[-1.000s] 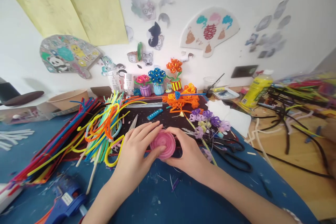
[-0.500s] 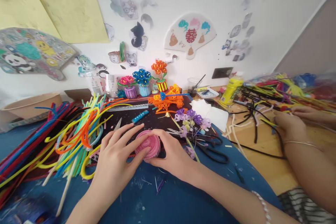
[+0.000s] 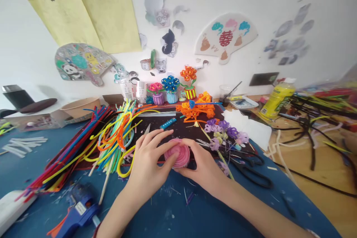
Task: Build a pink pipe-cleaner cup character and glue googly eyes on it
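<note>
1. Pink pipe-cleaner coil (image 3: 177, 153) wound into a tight, multi-turn spiral, over the black mat (image 3: 178, 130).
2. Left hand (image 3: 147, 160) and right hand (image 3: 202, 165) grip it from opposite sides, fingers closed on it.
3. Free end hidden; can't tell if winding is finished.

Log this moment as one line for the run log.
left hand: holds pink pipe-cleaner coil | right hand: holds same coil | nearby: black scissors, hot glue gun

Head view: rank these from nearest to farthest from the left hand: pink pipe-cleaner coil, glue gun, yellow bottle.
From the left hand:
1. Pink coil: to the hand's right, touching its fingertips.
2. Blue glue gun: lower left of the hand, near the front edge of the view.
3. Yellow bottle: far right, toward the back of the wooden table.
</note>
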A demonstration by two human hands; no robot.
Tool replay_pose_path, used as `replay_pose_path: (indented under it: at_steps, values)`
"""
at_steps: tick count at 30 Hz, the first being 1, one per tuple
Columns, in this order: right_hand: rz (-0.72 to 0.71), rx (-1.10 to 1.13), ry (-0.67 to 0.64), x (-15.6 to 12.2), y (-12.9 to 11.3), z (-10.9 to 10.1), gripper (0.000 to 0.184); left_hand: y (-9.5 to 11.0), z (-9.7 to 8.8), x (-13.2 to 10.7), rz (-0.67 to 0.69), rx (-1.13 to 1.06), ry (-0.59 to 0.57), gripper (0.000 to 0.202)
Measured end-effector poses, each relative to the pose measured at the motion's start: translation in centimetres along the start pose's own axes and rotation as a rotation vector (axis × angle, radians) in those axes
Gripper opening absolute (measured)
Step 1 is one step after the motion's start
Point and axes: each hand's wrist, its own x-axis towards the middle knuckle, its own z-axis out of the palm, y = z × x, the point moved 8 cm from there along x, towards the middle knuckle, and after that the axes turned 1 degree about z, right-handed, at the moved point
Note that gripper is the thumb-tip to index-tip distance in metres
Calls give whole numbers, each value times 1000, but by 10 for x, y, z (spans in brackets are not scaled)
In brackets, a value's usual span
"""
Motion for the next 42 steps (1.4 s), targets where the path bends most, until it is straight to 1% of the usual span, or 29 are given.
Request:
replay_pose_path:
  at_steps: [7,9,11,14,16,18,20,22,24,26,28,32,34,37,40,42]
  values:
    - [-12,-32,-11,0,3,5,52,-1,-1,-2,-10,-34,2,22]
    - [-4,-48,2,-1,4,5,51,-2,-1,-2,-6,-47,-3,21]
    - [-3,-92,34,-2,4,3,53,-7,-4,-2,-20,-61,21,20]
    - [-84,-235,38,-3,-8,0,62,-24,-18,-4,-104,-77,108,18]
    - [-192,-330,-21,-3,-22,2,64,-40,-28,-7,-190,-90,146,19]
    - [-308,-394,-102,-4,-34,8,63,-53,-39,-14,-279,-100,156,21]
    - [-389,-433,-153,-6,-41,12,61,-63,-50,-23,-361,-84,159,23]
    - [-413,-453,-156,-6,-42,12,59,-69,-63,-37,-439,-51,160,26]
    - [-399,-452,-118,-4,-41,9,57,-73,-74,-51,-500,-28,155,28]
    - [-374,-452,-64,-3,-40,4,57,-73,-82,-65,-525,-17,143,31]
    - [-364,-463,-30,-2,-39,0,57,-72,-87,-74,-520,9,118,31]
    - [-418,-474,-79,-4,-42,4,56,-70,-87,-83,-484,76,61,29]
    - [-438,-463,-93,-5,-42,7,56,-69,-82,-83,-468,103,19,29]
    - [-448,-446,-88,-6,-43,8,56,-71,-72,-82,-491,206,-58,29]
    - [-448,-453,-81,-8,-45,7,56,-71,-61,-78,-519,295,-134,30]
    - [-446,-468,-65,-8,-46,4,56,-68,-55,-73,-508,315,-166,30]
